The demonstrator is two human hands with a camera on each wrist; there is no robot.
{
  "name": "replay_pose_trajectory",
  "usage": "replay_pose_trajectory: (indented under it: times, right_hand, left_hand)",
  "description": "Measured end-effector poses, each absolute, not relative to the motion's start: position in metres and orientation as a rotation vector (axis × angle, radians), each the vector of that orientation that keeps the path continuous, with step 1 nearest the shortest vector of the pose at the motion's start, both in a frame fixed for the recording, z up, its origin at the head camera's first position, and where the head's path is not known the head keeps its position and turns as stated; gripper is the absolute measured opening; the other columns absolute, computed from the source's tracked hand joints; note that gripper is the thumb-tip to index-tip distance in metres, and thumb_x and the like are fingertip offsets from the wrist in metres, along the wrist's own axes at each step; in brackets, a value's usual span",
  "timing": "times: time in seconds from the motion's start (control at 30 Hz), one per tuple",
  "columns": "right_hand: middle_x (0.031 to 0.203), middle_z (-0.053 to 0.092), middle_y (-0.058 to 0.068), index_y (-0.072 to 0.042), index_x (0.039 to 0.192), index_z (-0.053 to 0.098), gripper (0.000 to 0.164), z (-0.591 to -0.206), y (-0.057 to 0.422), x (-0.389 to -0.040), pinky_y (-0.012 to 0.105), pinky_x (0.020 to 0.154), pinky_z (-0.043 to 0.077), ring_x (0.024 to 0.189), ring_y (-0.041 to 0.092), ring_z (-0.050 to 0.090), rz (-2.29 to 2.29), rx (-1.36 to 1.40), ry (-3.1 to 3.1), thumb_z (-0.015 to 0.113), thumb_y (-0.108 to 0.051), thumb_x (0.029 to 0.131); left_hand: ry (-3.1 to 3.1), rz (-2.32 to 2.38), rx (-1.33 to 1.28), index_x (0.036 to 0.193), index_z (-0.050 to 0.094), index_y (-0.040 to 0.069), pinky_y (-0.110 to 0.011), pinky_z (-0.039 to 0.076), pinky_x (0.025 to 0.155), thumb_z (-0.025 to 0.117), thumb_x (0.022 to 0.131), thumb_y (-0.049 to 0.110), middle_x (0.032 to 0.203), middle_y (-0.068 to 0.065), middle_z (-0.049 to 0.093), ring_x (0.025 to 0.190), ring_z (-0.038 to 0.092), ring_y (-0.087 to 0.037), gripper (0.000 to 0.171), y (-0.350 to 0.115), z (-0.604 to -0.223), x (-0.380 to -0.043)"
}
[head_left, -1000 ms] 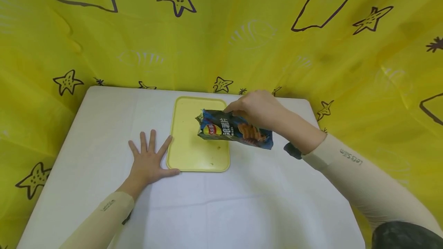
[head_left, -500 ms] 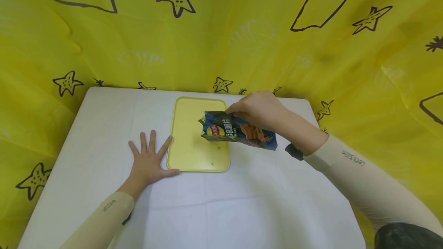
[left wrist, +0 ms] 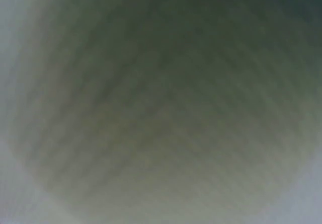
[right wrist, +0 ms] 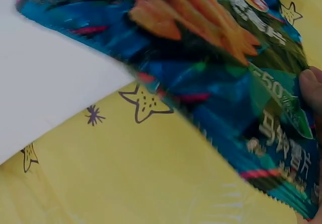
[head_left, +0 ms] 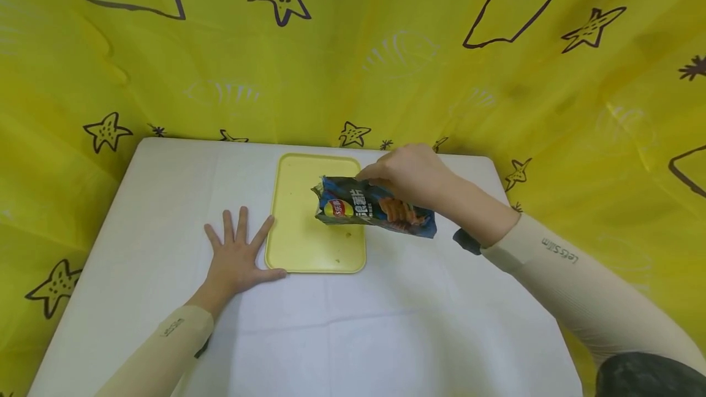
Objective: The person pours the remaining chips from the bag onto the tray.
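A dark blue snack bag is being gripped by the right hand, with its fingers being clamped on the upper long edge. The ragged, seemingly torn left end is being held over the yellow tray, presumably so that loose bits are being caught there; a few crumbs are being borne on its surface. The opposite end is being held past the tray's right side, above the white-covered bench; by being pinched along one edge, the bag is probably being spared crushing. The left hand is being laid flat with fingers spread wide apart, nothing being gripped, and the tray's rim appears to be being touched by thumb and index finger, likely for steadiness. In the left wrist view, only blurred fabric is being shown.
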State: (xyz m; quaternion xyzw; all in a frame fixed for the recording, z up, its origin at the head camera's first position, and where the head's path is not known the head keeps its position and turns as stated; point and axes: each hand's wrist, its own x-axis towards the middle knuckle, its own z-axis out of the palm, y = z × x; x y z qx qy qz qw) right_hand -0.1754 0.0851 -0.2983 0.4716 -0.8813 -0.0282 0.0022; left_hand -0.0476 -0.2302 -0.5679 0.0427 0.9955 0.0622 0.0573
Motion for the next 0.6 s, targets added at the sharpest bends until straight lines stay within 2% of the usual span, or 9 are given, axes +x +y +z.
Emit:
replay_pose_trajectory:
  times: [0.17, 0.33, 0.6]
  right_hand:
    - [0.091, 0.078, -0.004, -0.03, 0.111, 0.078, 0.019, -0.2979, 0.0862, -0.1762, 0.026, 0.04, 0.039, 0.057, 0.013, 0.061, -0.07, 1.485, -2.776, 0.069, -0.026, 0.095]
    - [0.091, 0.078, -0.005, -0.03, 0.11, 0.078, 0.018, -0.2986, 0.0871, -0.1759, 0.027, 0.041, 0.041, 0.059, 0.013, 0.061, -0.07, 1.486, -2.78, 0.069, -0.025, 0.095]
    - [0.09, 0.078, -0.005, -0.03, 0.11, 0.078, 0.018, -0.2996, 0.0861, -0.1766, 0.027, 0.04, 0.037, 0.055, 0.013, 0.058, -0.061, 1.496, -2.771, 0.071, -0.026, 0.094]
  left_hand:
    - [3.018, 0.184, 0.137, 0.16, 0.012, 0.036, -0.078, -0.019, 0.101, 0.033, 0.061, 0.103, 0.165, -0.026, -0.01, 0.145, -0.019, -0.056, 0.122, -0.2304, -0.5681, -0.0482]
    - [3.021, 0.191, 0.14, 0.16, 0.012, 0.035, -0.078, -0.018, 0.101, 0.036, 0.061, 0.102, 0.164, -0.026, -0.011, 0.145, -0.019, -0.056, 0.122, -0.2304, -0.5681, -0.0478]
    - [3.023, 0.199, 0.13, 0.16, 0.014, 0.035, -0.078, -0.02, 0.101, 0.037, 0.062, 0.102, 0.165, -0.025, -0.011, 0.145, -0.02, -0.055, 0.122, -0.2311, -0.5691, -0.0475]
